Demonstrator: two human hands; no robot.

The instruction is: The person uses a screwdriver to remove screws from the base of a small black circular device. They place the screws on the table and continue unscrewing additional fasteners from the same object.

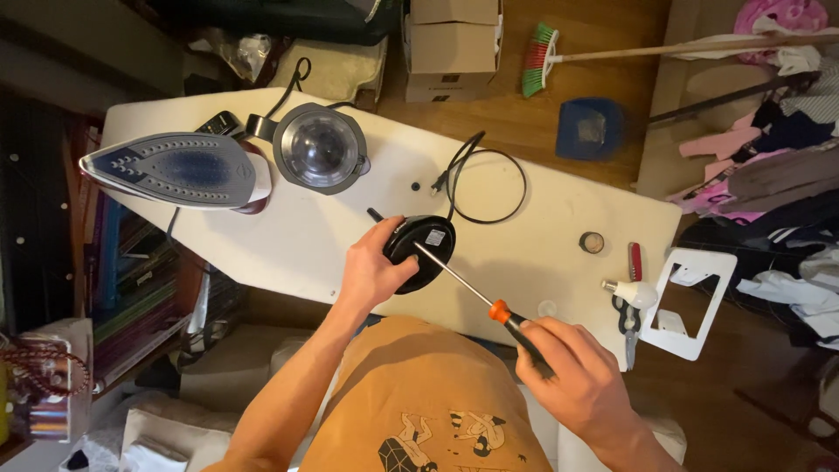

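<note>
Left hand (371, 273) clamps round black plastic base (420, 252) steady on white counter (542, 253) | right hand (572, 376) grips orange-collared long-shaft screwdriver (476, 293), tip on base underside.

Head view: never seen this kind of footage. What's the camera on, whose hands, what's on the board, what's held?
The single picture comes from a camera worn on a person's head, looking straight down, so both arms belong to the wearer. There is no robot. The left hand grips a round black appliance base with a black cord. The right hand holds a screwdriver with an orange collar, its tip against the base. All this sits over a white ironing board. On the board also lie a clothes iron, a grey kettle body, a light bulb and a red pocket knife. A broom lies on the floor.
</note>
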